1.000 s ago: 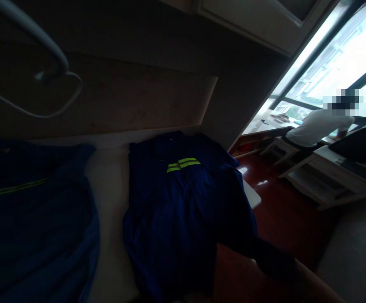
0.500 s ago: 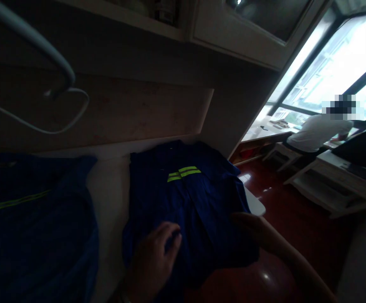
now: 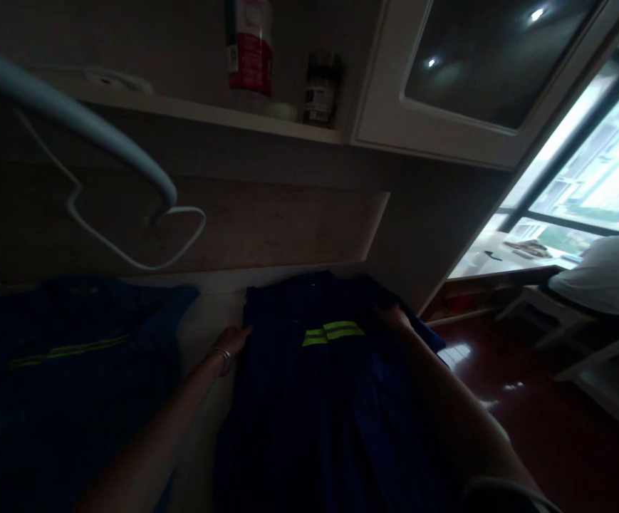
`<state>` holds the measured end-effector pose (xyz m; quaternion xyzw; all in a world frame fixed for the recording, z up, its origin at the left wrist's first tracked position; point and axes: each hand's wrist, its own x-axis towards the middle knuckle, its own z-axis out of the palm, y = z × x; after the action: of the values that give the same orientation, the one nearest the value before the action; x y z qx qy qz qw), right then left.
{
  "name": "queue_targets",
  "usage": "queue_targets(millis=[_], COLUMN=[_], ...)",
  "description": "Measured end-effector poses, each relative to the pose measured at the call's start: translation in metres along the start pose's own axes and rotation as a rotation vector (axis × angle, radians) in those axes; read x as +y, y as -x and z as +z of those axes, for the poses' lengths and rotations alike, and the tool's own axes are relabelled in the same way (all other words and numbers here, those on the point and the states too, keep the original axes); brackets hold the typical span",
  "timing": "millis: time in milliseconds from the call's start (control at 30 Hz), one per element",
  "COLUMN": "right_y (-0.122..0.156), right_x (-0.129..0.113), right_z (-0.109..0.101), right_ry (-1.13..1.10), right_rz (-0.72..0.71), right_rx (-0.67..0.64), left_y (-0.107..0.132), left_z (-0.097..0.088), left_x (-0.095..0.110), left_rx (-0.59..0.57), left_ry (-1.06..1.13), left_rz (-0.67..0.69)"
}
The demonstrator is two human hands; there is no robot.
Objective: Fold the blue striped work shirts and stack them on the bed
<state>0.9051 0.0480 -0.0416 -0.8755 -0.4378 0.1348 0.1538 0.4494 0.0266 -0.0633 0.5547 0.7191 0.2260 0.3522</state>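
A dark blue work jacket [image 3: 298, 399] with a yellow-green reflective stripe across its chest lies spread on the white table. At its left shoulder edge, my left hand [image 3: 234, 338], with a bracelet at the wrist, is closed on the cloth. My right hand [image 3: 394, 317] grips the fabric near the opposite shoulder, right of the stripe; its fingertips are dim against the dark cloth. To the left lies a second blue work jacket [image 3: 90, 399] with a thinner reflective stripe, and neither hand touches it.
A white curved tube with a wire loop [image 3: 143, 171] hangs at upper left. Above the table runs a shelf [image 3: 191, 110] with a red-labelled container [image 3: 253, 53] and a dark jar [image 3: 320, 89]. A person in a white top [image 3: 602, 274] sits by the window at right.
Both hands have moved up the jacket to its shoulders, the left from the lower front and the right from the lower right side. The view has shifted left and up.
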Motion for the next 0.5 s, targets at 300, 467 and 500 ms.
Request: queue_targets(millis=[300, 467, 500], right_y=[-0.017, 0.008, 0.019], right_x=[-0.012, -0.005, -0.004], right_z=[-0.005, -0.036, -0.043], right_ry=[0.041, -0.044, -0.100], right_rz=[-0.147, -0.320, -0.355], right_rx=[-0.056, 0.059, 0.078], left_y=[0.000, 0.023, 0.024], left_z=[-0.003, -0.026, -0.027], left_x=[0.002, -0.008, -0.009], left_rx=[0.130, 0.193, 0.181], left_ry=[-0.017, -0.037, -0.022], left_rz=[0.134, 0.157, 0.162])
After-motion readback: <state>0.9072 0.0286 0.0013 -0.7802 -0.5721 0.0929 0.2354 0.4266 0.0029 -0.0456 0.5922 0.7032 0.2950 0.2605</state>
